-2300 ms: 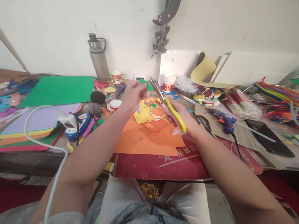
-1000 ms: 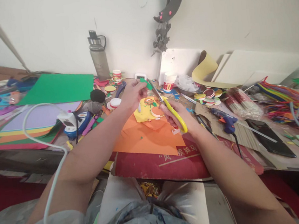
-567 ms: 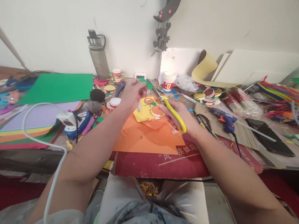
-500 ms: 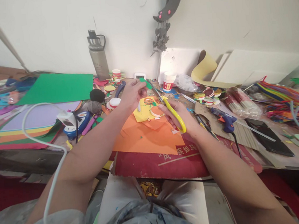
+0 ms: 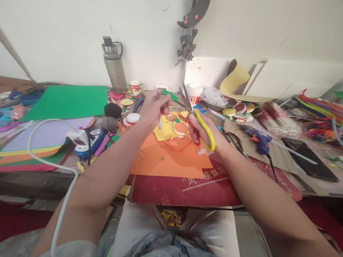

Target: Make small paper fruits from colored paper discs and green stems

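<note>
My left hand pinches a small green paper piece above the table. My right hand grips yellow-handled scissors, their blades apart and pointing up beside the green piece. Below both hands lie an orange sheet and a yellow cut-out with small round paper shapes on it.
A red cardboard mat is under the orange sheet. A grey bottle stands by the wall. Green paper and stacked coloured sheets lie left. A blue glue gun, a dark phone and pipe cleaners lie right.
The scissors swung from slanting left to nearly upright, and their blades opened. My left hand kept the green piece in about the same place.
</note>
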Available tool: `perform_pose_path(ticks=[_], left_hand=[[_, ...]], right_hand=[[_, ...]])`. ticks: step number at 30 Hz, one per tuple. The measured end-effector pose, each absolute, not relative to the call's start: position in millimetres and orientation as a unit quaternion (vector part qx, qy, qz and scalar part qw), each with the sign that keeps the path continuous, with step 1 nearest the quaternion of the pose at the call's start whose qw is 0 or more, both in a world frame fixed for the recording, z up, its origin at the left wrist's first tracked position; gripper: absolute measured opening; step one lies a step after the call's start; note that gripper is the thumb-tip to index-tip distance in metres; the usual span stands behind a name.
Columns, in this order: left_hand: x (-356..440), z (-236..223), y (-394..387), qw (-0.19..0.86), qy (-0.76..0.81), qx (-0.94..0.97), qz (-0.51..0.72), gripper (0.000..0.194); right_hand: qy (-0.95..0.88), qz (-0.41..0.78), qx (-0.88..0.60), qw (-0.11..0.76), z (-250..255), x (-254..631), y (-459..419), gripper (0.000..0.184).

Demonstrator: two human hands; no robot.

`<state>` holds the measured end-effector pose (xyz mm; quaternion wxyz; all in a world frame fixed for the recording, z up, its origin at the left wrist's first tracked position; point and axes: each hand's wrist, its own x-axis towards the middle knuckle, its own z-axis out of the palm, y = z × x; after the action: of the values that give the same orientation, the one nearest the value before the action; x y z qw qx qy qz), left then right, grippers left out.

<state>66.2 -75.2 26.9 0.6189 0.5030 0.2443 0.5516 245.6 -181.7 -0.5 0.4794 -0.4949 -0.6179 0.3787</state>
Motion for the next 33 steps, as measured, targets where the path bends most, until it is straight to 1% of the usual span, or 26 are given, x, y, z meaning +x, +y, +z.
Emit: perform_pose_path(ticks=[4,7,10,14,18,22,25,33], left_hand=[[70.7,24.5,-78.0,0.644,0.231,0.491,0.539,0.021],[74.2,23.6,-78.9,0.656,0.232,0.467,0.545,0.025],[75.6,25.1,-79.5,0.653,0.230,0.454,0.560,0.025],[74.4,27.2,-79.3,0.644,0.221,0.448,0.579,0.021],[72.6,24.7,-76.0,0.636,0.230,0.443,0.588,0.022],[71.2,24.5,-74.8,0.627,0.264,0.446,0.582,0.028],[70.1,26.9,-76.2,0.629,0.275,0.443,0.577,0.034],[71.3,23.7,-76.8,0.668,0.269,0.431,0.543,0.028]], right_hand=[[-0.610,0.378,-0.495,0.490,-0.6,246.3,-179.2,0.064],[-0.609,0.375,-0.509,0.478,-0.5,246.7,-178.4,0.066],[-0.604,0.382,-0.521,0.468,0.4,246.8,-178.6,0.070],[-0.589,0.384,-0.527,0.477,2.0,246.2,-179.8,0.071],[-0.595,0.379,-0.524,0.477,0.4,247.3,-179.0,0.067],[-0.606,0.352,-0.525,0.483,-2.7,249.5,-176.7,0.066],[-0.602,0.359,-0.523,0.484,-2.5,249.1,-176.9,0.067],[-0.604,0.375,-0.508,0.487,-1.3,246.6,-178.2,0.067]])
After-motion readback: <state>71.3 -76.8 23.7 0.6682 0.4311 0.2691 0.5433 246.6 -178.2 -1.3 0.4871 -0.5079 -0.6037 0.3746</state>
